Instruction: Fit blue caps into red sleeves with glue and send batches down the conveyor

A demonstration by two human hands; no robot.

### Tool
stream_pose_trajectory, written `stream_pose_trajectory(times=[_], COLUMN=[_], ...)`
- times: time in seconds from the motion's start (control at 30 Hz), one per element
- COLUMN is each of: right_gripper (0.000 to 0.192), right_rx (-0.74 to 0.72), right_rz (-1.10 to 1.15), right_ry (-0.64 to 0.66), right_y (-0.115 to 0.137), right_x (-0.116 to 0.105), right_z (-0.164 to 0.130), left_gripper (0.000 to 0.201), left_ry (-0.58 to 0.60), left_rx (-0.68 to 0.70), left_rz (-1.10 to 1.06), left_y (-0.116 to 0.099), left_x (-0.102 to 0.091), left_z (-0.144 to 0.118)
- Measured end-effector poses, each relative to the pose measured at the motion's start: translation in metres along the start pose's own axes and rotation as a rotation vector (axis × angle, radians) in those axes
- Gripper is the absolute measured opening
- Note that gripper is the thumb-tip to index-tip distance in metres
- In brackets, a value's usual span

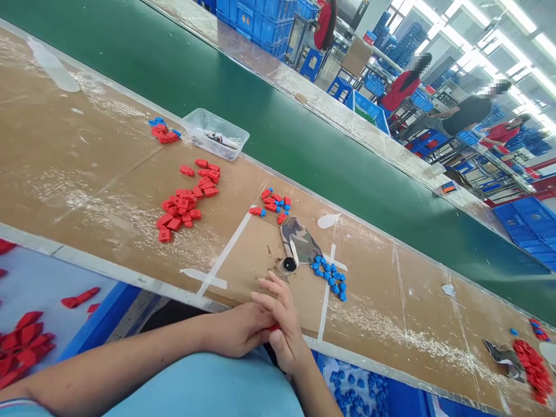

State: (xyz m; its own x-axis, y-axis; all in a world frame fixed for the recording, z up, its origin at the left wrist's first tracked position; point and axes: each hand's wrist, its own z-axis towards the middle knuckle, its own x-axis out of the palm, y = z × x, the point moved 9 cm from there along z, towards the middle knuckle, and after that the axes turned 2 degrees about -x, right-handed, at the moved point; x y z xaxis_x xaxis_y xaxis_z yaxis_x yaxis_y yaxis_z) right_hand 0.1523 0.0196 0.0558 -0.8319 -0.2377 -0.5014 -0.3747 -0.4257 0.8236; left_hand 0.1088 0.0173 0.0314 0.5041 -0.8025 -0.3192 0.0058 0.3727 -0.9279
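Note:
In front of my light blue shirt, both hands meet at the table's near edge. My left hand (245,329) is closed, its fingertips on a small red plastic piece (274,328) that is mostly hidden. My right hand (286,327) presses against the same piece with its thumb side, its other fingers stretched over the left hand. Just beyond stands a small black-topped bottle (289,264) beside a camouflage cloth (302,240). Blue plastic parts (332,275) lie right of the cloth. Red pieces with blue ends (271,202) lie behind it.
A heap of loose red pieces (180,205) and a clear plastic tray (217,134) are to the left. A green conveyor belt (304,150) runs behind the table. Bins of red pieces (26,341) and blue parts (358,385) sit below the near edge. Several people work farther off.

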Motion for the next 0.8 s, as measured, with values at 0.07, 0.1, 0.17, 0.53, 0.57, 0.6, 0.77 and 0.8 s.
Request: stream_pose_trajectory(times=[0.07, 0.1, 0.17, 0.53, 0.57, 0.6, 0.77, 0.8], right_gripper=[0.068, 0.066, 0.046, 0.045, 0.046, 0.047, 0.04, 0.039], right_rx=[0.008, 0.029, 0.119, 0.246, 0.23, 0.216, 0.15, 0.137], right_rz=[0.014, -0.026, -0.252, -0.817, -0.808, -0.815, -0.88, -0.88], right_ry=[-0.057, -0.122, -0.31, -0.397, -0.388, -0.388, -0.293, -0.282], right_y=[-0.007, -0.015, -0.04, -0.11, -0.109, -0.108, -0.122, -0.126], right_x=[-0.02, -0.035, -0.072, -0.11, -0.109, -0.11, -0.116, -0.117], right_z=[0.0, 0.0, -0.002, -0.029, -0.035, -0.041, -0.059, -0.06], left_gripper=[0.028, 0.027, 0.027, 0.022, 0.021, 0.02, 0.022, 0.025], left_ry=[0.012, -0.005, -0.086, -0.489, -0.509, -0.525, -0.557, -0.563], left_rx=[-0.095, -0.166, -0.322, -0.762, -0.763, -0.757, -0.678, -0.67], left_rz=[0.085, 0.137, 0.242, 0.543, 0.549, 0.555, 0.59, 0.599], left_y=[0.01, 0.017, 0.035, 0.088, 0.089, 0.09, 0.079, 0.075], left_x=[-0.007, -0.014, -0.036, -0.161, -0.168, -0.172, -0.176, -0.175], left_z=[0.004, 0.005, 0.008, 0.027, 0.031, 0.035, 0.04, 0.035])
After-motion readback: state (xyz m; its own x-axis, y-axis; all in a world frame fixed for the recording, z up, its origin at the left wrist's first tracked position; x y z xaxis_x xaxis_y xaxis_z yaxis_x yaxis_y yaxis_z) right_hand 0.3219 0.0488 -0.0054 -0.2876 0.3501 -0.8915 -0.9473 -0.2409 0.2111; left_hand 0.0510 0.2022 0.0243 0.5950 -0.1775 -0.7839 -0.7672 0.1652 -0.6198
